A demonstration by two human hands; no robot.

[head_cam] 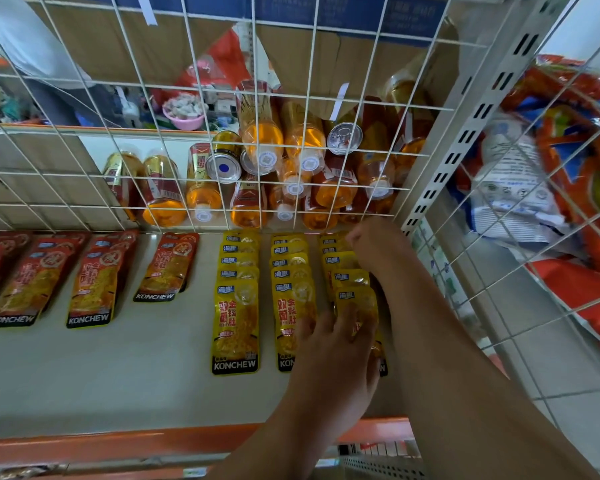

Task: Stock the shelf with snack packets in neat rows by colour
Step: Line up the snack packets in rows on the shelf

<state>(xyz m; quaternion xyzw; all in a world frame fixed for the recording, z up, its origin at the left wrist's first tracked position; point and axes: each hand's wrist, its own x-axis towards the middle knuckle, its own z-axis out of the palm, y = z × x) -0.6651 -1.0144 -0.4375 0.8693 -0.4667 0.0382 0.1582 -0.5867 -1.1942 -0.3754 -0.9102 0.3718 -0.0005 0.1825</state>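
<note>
**Both hands on the rightmost yellow row**

The white shelf carries KONCHEW snack packets in overlapping rows: red packets at left, three rows of yellow packets at right. The left hand lies flat on the front packet of the rightmost yellow row, fingers straight and spread, grip apart. The right hand is at the back end of the same row, just below the wire grid, fingers curled. Cannot tell if its grip pinches a packet. Behind the grid, orange drink bottles and cans lie heaped. Far right, large orange snack bags sit behind mesh.
</note>
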